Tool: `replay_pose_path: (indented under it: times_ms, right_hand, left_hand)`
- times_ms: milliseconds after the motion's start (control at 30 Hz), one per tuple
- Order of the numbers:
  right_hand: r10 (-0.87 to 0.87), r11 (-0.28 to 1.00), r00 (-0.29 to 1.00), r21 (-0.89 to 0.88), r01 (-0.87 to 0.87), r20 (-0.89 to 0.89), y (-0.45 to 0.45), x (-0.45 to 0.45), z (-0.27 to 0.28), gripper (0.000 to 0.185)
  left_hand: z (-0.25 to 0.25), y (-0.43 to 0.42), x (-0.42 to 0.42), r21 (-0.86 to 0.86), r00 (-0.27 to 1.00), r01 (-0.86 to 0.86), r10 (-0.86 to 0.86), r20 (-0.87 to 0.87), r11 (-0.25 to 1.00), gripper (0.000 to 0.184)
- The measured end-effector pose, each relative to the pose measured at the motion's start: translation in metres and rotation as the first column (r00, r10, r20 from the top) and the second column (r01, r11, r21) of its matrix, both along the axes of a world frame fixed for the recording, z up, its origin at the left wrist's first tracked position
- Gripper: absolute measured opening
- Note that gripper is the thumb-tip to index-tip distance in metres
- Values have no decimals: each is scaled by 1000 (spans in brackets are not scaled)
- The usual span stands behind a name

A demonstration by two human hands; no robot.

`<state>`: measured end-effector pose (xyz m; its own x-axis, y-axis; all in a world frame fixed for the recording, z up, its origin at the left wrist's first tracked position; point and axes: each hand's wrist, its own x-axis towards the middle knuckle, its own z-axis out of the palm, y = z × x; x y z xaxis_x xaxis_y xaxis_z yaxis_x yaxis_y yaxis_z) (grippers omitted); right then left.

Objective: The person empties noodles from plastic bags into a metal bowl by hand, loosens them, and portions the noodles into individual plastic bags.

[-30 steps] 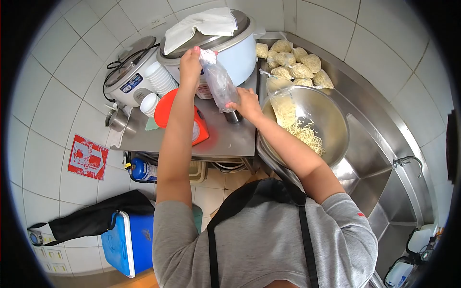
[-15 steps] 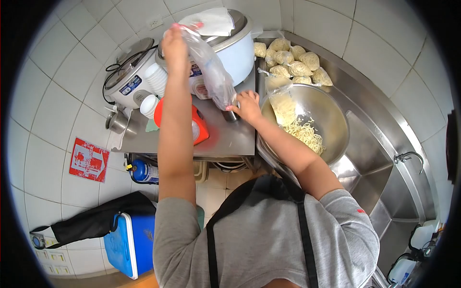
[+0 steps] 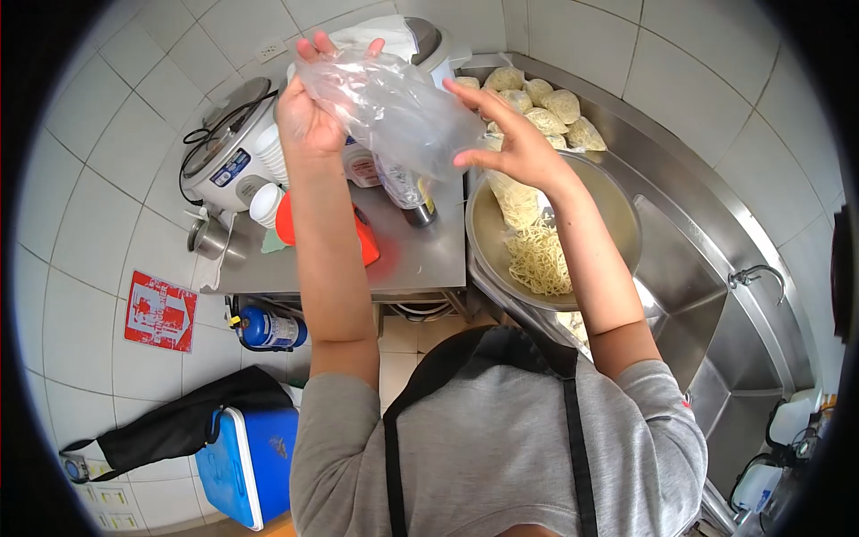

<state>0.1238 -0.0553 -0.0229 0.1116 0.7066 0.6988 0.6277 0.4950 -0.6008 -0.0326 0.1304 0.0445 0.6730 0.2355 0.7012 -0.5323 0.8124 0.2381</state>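
Note:
A clear, puffed-out plastic bag [image 3: 398,112] is held up over the steel counter. My left hand [image 3: 313,116] holds it at its left end, with some fingers spread behind the film. My right hand [image 3: 528,157] is open at the bag's right end, thumb and fingers apart; whether it touches the film is unclear. Below the bag, a dark-capped bottle [image 3: 419,213] wrapped in plastic stands on the steel counter [image 3: 420,259]. Right of it, a steel bowl [image 3: 617,224] contains loose noodles [image 3: 540,259] and a clear bag of noodles [image 3: 516,201].
Tied noodle bags [image 3: 562,106] sit behind the bowl. Rice cookers [image 3: 228,166], white cups [image 3: 266,204], a red container [image 3: 365,242] and a metal cup [image 3: 210,240] are at the left. A faucet [image 3: 759,276] is at the right, a blue cooler [image 3: 255,465] at lower left.
The plastic has come away from the bottle's upper area and now spreads between my hands. My right hand has moved up and right, off the bottle, and opened. The view has shifted slightly.

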Motion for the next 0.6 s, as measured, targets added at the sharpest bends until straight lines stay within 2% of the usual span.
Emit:
replay_pose_path:
  times_ms: [33,67,100,133,167,200,233,267,300,333,400,500,600]
  right_hand:
    - [-20,1000,1000,-4,20,-11,-1,8,-7,54]
    - [-39,999,999,-7,39,-23,-2,12,-10,42]
    - [-36,999,983,0,36,-182,-11,8,-5,17]
    - [-57,998,973,-11,56,-224,-15,11,-7,16]
    - [-80,997,961,-23,76,-266,-21,19,-10,15]
    - [-104,995,946,-39,97,-307,-28,25,-14,15]
    - [-207,978,920,-88,189,-331,-35,30,-15,19]
    - [-279,958,900,-157,239,-335,-41,33,-14,21]
    - [-351,931,875,-227,287,-333,-49,34,-12,23]
    - [-422,894,846,-305,329,-325,-57,34,-12,26]
    - [-442,885,836,-309,348,-325,-68,35,-13,32]
    - [-484,848,833,-380,370,-268,-80,39,-17,34]
    - [-550,738,828,-527,423,-106,-95,59,-20,37]
  left_hand:
    - [-6,-4,7,50,999,2,-4,39,999,22]
    - [-3,-11,10,64,969,-203,210,-134,977,22]
    - [2,-20,9,113,863,-393,408,-298,913,23]
    - [4,-29,10,195,690,-552,576,-438,811,23]
    - [0,-38,19,149,488,-788,753,-442,598,30]
    - [-7,-51,26,274,114,-946,969,-217,172,29]
    - [-13,-67,33,278,-294,-914,955,46,-295,28]
    - [-19,-86,39,154,-641,-703,713,283,-694,27]
    - [-29,-111,37,268,-465,-683,688,558,-679,28]
    - [-40,-138,35,376,-219,-626,617,756,-683,29]
    - [-72,-166,54,530,-143,-450,644,752,-719,27]
    - [-101,-148,72,825,133,-321,840,526,-465,24]
    - [-103,-133,69,631,18,-395,681,732,-667,34]
